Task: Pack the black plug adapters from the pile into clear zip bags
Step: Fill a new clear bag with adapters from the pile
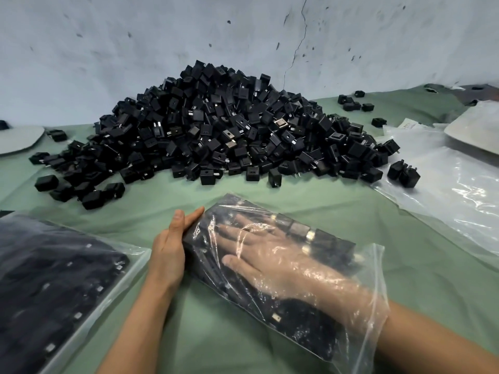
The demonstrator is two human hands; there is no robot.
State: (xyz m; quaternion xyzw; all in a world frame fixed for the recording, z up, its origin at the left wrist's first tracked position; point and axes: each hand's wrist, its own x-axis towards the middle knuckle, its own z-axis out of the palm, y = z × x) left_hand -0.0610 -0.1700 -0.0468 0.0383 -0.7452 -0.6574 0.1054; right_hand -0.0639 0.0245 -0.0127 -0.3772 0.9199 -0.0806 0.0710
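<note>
Black adapter pile (216,130) behind bag (359,268)

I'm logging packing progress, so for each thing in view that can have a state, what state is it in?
Zip bag in the middle: open, partly filled with adapters, right hand inside.
Right hand: flat, fingers spread on the adapters.
Left hand: flat against the bag's outer side.
Bag at left: full of adapters, lying flat; seal not visible.
Adapter pile: large, unpacked.
Empty bags at right: flat, unfilled.
</note>
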